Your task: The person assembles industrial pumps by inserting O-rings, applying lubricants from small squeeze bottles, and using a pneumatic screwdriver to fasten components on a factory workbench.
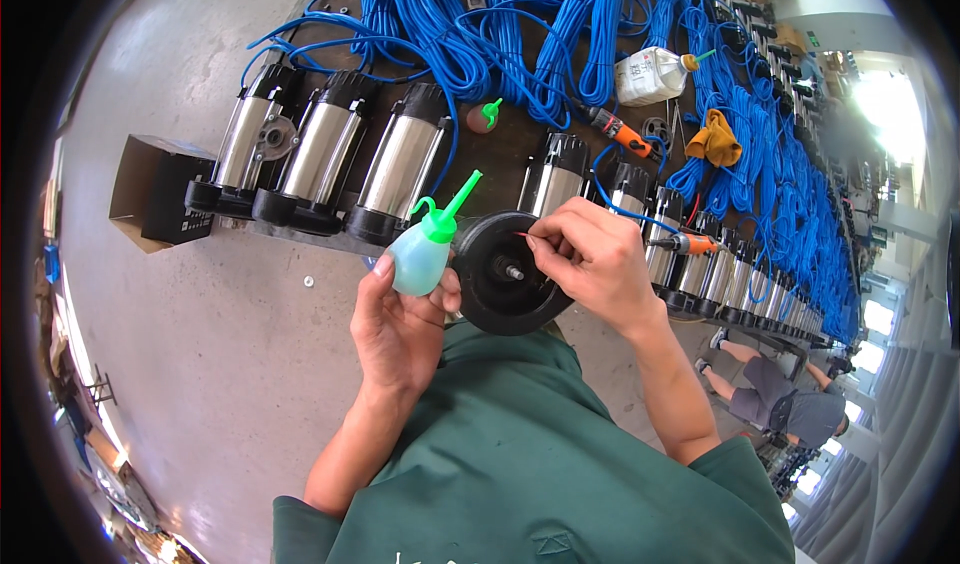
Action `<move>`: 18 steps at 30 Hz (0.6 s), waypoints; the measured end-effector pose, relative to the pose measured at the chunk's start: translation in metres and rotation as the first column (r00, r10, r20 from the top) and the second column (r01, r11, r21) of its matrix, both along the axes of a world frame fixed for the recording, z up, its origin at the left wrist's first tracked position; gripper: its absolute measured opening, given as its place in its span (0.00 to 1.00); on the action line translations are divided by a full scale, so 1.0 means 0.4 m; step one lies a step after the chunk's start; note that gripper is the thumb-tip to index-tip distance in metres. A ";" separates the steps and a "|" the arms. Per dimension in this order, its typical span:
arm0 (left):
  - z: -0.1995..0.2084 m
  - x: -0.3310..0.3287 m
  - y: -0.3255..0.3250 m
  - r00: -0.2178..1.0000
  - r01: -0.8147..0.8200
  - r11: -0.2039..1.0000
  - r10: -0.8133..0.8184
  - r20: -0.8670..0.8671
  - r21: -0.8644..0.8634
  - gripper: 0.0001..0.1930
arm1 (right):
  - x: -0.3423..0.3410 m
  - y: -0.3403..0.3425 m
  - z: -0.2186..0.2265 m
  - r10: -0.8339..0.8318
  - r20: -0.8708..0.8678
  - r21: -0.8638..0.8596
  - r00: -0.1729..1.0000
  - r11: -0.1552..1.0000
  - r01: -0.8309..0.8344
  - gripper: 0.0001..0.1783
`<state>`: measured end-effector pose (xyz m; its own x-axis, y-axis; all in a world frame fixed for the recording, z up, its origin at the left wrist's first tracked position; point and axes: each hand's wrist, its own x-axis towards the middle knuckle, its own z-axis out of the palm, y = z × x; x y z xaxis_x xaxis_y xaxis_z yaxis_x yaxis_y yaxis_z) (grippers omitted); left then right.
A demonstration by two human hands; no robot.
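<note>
Black round housing (498,309) sits between left hand (395,329) and right hand (608,269) by the bench (495,174). Right fingers (560,246) pinch a thin red piece (523,234); I'd worry a loose pinch could drop it inside. Left fingers (380,267) wrap a squeeze bottle (420,264), which might dribble if pressed. Steel motors (400,164) and blue cable (430,34) crowd round.

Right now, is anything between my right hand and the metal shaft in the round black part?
Nothing visible stands there. Your right hand pinches a thin red piece over the round black part, near the metal shaft. Your left hand holds the squeeze bottle clear of that path.
</note>
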<state>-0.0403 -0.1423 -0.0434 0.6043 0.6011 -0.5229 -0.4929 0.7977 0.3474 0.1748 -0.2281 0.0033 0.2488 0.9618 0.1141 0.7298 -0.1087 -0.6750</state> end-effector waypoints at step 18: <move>0.002 0.001 -0.002 1.000 -0.015 1.000 0.015 -0.013 0.008 0.28 | -0.011 -0.032 -0.015 -0.056 0.012 0.072 0.998 0.996 0.055 0.08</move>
